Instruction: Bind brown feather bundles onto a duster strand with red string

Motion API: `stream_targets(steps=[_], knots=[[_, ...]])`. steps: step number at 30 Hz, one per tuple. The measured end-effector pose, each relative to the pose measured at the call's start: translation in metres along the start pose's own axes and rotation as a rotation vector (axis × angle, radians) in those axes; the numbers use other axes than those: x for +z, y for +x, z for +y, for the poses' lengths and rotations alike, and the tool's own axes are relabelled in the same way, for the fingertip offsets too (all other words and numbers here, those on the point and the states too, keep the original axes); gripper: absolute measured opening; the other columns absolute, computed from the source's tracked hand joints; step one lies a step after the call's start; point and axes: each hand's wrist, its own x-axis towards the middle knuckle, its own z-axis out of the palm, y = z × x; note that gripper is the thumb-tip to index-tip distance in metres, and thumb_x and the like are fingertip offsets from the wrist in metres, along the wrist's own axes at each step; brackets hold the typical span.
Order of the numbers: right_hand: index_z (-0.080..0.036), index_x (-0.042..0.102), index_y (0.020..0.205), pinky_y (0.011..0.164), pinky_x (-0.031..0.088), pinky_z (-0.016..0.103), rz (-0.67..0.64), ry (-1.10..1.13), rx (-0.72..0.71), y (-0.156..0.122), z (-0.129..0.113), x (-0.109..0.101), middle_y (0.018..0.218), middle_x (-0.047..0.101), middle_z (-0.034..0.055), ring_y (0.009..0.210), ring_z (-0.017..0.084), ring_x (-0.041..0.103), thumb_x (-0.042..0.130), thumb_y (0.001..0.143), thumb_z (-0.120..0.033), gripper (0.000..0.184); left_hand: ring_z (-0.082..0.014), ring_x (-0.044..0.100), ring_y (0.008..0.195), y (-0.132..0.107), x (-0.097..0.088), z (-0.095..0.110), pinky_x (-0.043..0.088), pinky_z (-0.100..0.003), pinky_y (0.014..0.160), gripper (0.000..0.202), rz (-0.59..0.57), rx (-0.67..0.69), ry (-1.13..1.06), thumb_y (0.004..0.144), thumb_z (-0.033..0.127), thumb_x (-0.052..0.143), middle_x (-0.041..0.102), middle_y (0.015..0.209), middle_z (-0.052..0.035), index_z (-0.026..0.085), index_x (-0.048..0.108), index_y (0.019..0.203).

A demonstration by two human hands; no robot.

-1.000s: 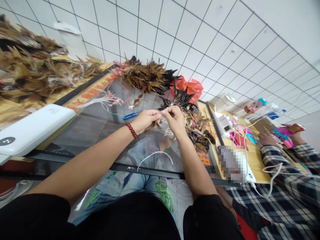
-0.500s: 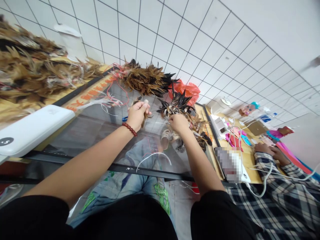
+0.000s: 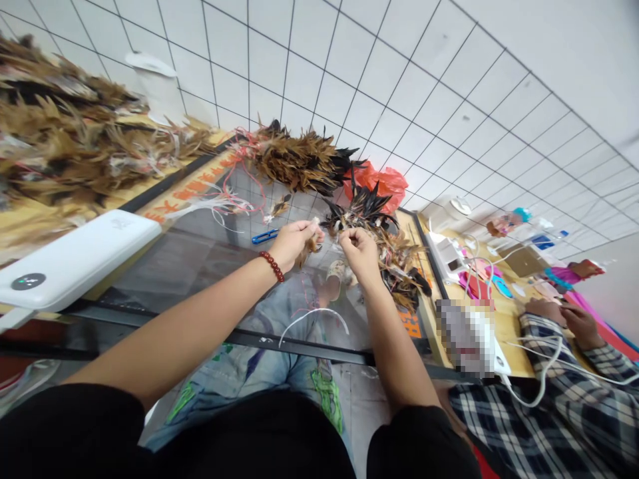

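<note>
My left hand (image 3: pixel 298 243), with a red bead bracelet at the wrist, is closed on a small bunch of brown feathers (image 3: pixel 311 247). Just right of it, my right hand (image 3: pixel 359 249) has thumb and fingertips pinched together; whatever they hold is too small to make out. Beyond my right hand lies a loose heap of black and brown feathers (image 3: pixel 363 209). Blue thread snips (image 3: pixel 265 236) lie on the glass left of my left hand, and a small feather tuft (image 3: pixel 280 207) rests behind them. A large bundle of brown and black feathers (image 3: pixel 302 159) lies along the wall.
More feather bundles (image 3: pixel 64 113) cover the left table, near a white power bank (image 3: pixel 80 256). A red plastic bag (image 3: pixel 387 186) sits at the back. White ties (image 3: pixel 214 205) lie on the glass tabletop (image 3: pixel 184 266). At right, a co-worker's hands (image 3: pixel 564 316) rest near cables.
My right hand has come up off the feather heap, its fingers pinched. My left hand has drawn nearer to it with the feathers, uncovering the blue snips and the small tuft.
</note>
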Motion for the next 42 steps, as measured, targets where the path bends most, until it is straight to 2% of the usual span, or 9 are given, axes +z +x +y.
stream_targets(steps=[5, 7, 10, 15, 21, 24, 29, 33, 42], knots=[[-0.019, 0.054, 0.064, 0.045, 0.021, 0.021, -0.135, 0.547, 0.418, -0.003, -0.009, 0.019, 0.055, 0.045, -0.0062, 0.047, 0.006, 0.032, 0.062, 0.064, -0.035, 0.019, -0.011, 0.06, 0.067, -0.001, 0.001, -0.005, 0.047, -0.021, 0.065, 0.022, -0.018, 0.102, 0.08, 0.071, 0.032, 0.074, 0.07, 0.076, -0.0065, 0.011, 0.071, 0.075], [-0.018, 0.055, 0.066, 0.044, 0.02, 0.02, -0.16, 0.652, 0.48, -0.005, -0.012, 0.021, 0.06, 0.049, -0.005, 0.047, 0.005, 0.032, 0.065, 0.063, -0.037, 0.021, -0.0113, 0.061, 0.066, -0.001, 0.001, -0.006, 0.047, -0.022, 0.064, 0.022, -0.087, 0.063, 0.058, 0.071, 0.032, 0.075, 0.07, 0.075, -0.0063, 0.011, 0.071, 0.075], [-0.018, 0.059, 0.071, 0.045, 0.025, 0.02, -0.141, 0.591, 0.39, -0.006, -0.009, 0.02, 0.064, 0.053, -0.0033, 0.049, 0.006, 0.036, 0.066, 0.066, -0.04, 0.024, -0.01, 0.057, 0.055, -0.002, 0.001, -0.006, 0.045, -0.02, 0.055, 0.019, -0.092, -0.033, 0.047, 0.072, 0.026, 0.074, 0.065, 0.062, -0.005, 0.01, 0.067, 0.067], [-0.019, 0.064, 0.097, 0.056, 0.041, 0.024, 0.032, 0.197, 0.033, -0.005, 0.008, 0.009, 0.082, 0.061, 0.0004, 0.057, 0.009, 0.045, 0.063, 0.073, -0.034, 0.028, -0.0115, 0.056, 0.047, -0.001, 0.0, -0.001, 0.043, -0.021, 0.047, 0.015, 0.001, -0.17, -0.037, 0.076, 0.019, 0.07, 0.06, 0.054, -0.0037, 0.01, 0.062, 0.067], [-0.023, 0.065, 0.112, 0.08, 0.049, 0.032, -0.05, -0.092, -0.329, -0.009, 0.005, 0.002, 0.117, 0.06, 0.0078, 0.087, 0.016, 0.058, 0.061, 0.077, -0.025, 0.035, -0.0112, 0.057, 0.048, -0.001, -0.001, 0.001, 0.047, -0.021, 0.05, 0.013, -0.065, -0.184, -0.121, 0.08, 0.013, 0.065, 0.06, 0.055, -0.0044, 0.009, 0.06, 0.068], [-0.022, 0.07, 0.092, 0.084, 0.048, 0.033, -0.063, 0.001, -0.294, -0.009, 0.003, 0.006, 0.104, 0.066, 0.0064, 0.094, 0.019, 0.059, 0.062, 0.08, -0.031, 0.017, -0.0105, 0.057, 0.049, -0.001, -0.001, -0.001, 0.047, -0.02, 0.051, 0.011, -0.093, -0.207, -0.152, 0.079, 0.013, 0.064, 0.06, 0.056, -0.004, 0.01, 0.06, 0.068], [-0.019, 0.062, 0.067, 0.062, 0.042, 0.027, -0.069, 0.281, 0.045, -0.008, 0.008, 0.013, 0.062, 0.057, -0.0016, 0.06, 0.012, 0.05, 0.064, 0.078, -0.044, 0.027, -0.0099, 0.056, 0.05, -0.001, -0.001, -0.008, 0.046, -0.02, 0.052, 0.017, -0.078, -0.099, -0.06, 0.073, 0.024, 0.072, 0.061, 0.058, -0.003, 0.01, 0.063, 0.068], [-0.018, 0.06, 0.065, 0.058, 0.037, 0.024, -0.151, 0.408, 0.115, -0.01, 0.004, 0.016, 0.057, 0.053, -0.0036, 0.055, 0.01, 0.045, 0.069, 0.072, -0.047, 0.03, -0.0087, 0.052, 0.049, -0.002, -0.002, -0.013, 0.042, -0.019, 0.049, 0.027, -0.115, -0.026, 0.006, 0.068, 0.034, 0.077, 0.06, 0.056, -0.0022, 0.011, 0.064, 0.064], [-0.018, 0.061, 0.06, 0.052, 0.031, 0.023, -0.141, 0.309, 0.16, -0.012, 0.005, 0.019, 0.052, 0.05, -0.0049, 0.05, 0.008, 0.039, 0.069, 0.07, -0.046, 0.031, -0.0114, 0.058, 0.059, -0.005, 0.002, -0.006, 0.046, -0.022, 0.06, 0.026, -0.145, -0.045, -0.015, 0.063, 0.032, 0.081, 0.064, 0.061, -0.0043, 0.01, 0.068, 0.066]])
